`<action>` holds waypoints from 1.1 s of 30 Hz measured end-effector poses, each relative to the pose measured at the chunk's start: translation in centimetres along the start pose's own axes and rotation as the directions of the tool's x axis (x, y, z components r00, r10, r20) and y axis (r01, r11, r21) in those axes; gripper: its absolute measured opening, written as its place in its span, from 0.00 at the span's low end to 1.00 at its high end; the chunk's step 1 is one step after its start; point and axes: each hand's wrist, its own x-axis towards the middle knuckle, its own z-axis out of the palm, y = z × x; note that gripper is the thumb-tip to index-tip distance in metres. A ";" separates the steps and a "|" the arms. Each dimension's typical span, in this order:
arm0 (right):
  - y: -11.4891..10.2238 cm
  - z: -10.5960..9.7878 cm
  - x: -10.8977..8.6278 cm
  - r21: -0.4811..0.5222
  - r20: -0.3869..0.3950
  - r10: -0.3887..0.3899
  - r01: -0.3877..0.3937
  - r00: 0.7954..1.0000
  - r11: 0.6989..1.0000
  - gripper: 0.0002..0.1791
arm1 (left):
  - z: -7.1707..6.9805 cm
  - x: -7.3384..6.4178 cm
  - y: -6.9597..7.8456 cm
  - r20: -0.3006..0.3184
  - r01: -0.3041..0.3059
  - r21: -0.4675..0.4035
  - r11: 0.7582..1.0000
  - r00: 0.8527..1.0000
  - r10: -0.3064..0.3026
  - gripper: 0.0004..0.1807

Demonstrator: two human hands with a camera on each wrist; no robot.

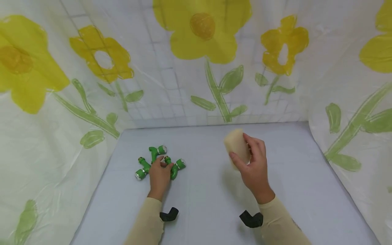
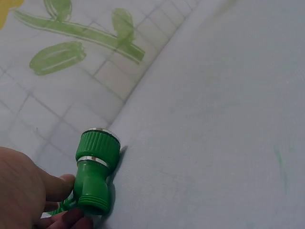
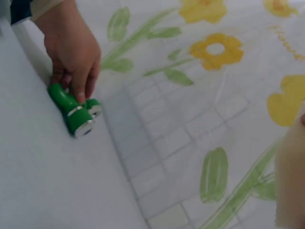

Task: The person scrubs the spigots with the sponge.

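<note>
In the head view, three green plastic pipe-like fittings with ribbed, silver-ringed ends lie grouped on the left of the table. My left hand [image 1: 160, 177] is among them, pinching the nearest-right green fitting [image 1: 174, 172] between thumb and fingers; the left wrist view shows the thumb against this fitting's [image 2: 93, 179] side and fingertips under it. Another green fitting [image 1: 144, 167] lies left of the hand, and a third fitting [image 1: 154, 153] lies beyond the fingers. Over the table's right half, my right hand [image 1: 256, 166] grips a cream sponge-like block [image 1: 235, 144], raised above the surface.
A pale cloth-covered table [image 1: 202, 204] spreads under both hands. Behind it and at both sides hangs a white curtain [image 1: 171, 85] printed with yellow flowers and green leaves. Black angled wrist pieces [image 1: 169, 215] sit by both sleeves.
</note>
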 end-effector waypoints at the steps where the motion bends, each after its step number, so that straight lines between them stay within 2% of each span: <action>1: -0.1 0.1 0.2 0.014 -0.006 -0.008 0.008 1.000 1.000 0.40 | 0.0 0.1 0.0 -0.009 -0.005 0.006 1.000 1.000 0.005 0.26; 4: -0.4 0.3 0.9 0.055 -0.019 -0.031 0.032 0.999 0.998 0.40 | -0.2 0.4 -0.2 -0.011 -0.016 0.024 1.000 1.000 0.016 0.23; 10: -1.4 -0.1 2.0 0.099 -0.022 -0.088 0.090 0.996 0.991 0.39 | 0.0 0.3 -0.9 0.006 -0.016 0.005 1.000 1.000 0.016 0.24; 14: -0.6 0.0 2.2 -0.008 0.028 -0.039 0.039 0.999 0.999 0.39 | -0.1 0.2 -1.4 0.008 -0.025 -0.053 0.998 1.000 0.026 0.25; 17: 1.4 0.3 1.8 -0.155 0.130 0.048 -0.028 0.990 0.987 0.40 | -0.6 0.2 -1.4 -0.001 -0.027 -0.096 0.995 1.000 0.027 0.24; 19: 3.3 0.5 1.5 -0.250 0.226 0.118 -0.059 0.967 0.966 0.40 | -1.0 0.1 -1.2 -0.010 -0.025 -0.139 0.990 1.000 0.024 0.24; 22: 6.4 1.0 0.8 -0.389 0.374 0.219 -0.062 0.901 0.919 0.38 | -1.8 -0.1 -0.7 -0.045 -0.045 -0.203 0.978 0.998 0.037 0.25; 24: 8.2 1.2 0.2 -0.472 0.430 0.282 -0.053 0.858 0.880 0.36 | -2.5 -0.3 -0.1 -0.076 -0.086 -0.243 0.966 0.995 0.069 0.26; 26: 9.6 1.4 -0.5 -0.541 0.448 0.332 -0.044 0.830 0.840 0.34 | -3.1 -0.3 0.5 -0.103 -0.140 -0.261 0.955 0.988 0.117 0.28; 29: 11.0 1.6 -1.7 -0.620 0.439 0.381 -0.032 0.814 0.784 0.34 | -4.0 -0.3 1.5 -0.119 -0.208 -0.281 0.937 0.976 0.181 0.30; 33: 11.5 1.7 -2.6 -0.680 0.417 0.408 -0.019 0.812 0.733 0.35 | -4.7 -0.3 2.5 -0.119 -0.256 -0.270 0.928 0.965 0.232 0.30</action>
